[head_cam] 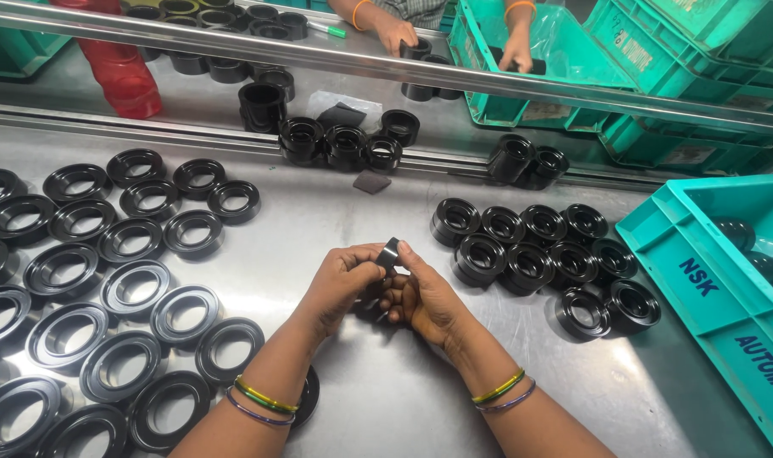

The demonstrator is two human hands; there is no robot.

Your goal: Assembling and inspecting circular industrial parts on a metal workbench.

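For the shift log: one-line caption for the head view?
Both hands, left hand and right hand, hold a small black ring above the steel table.

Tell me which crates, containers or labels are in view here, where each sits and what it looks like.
Teal crate: right edge of the steel table, rectangular plastic, dark blue lettering on its side wall.
Teal crate: far side beyond the rail, clear liner inside, another person's hands in it.
Stacked teal crates: top right corner, printed side panels.
Red container: top left, translucent plastic.
No screens or signs visible.
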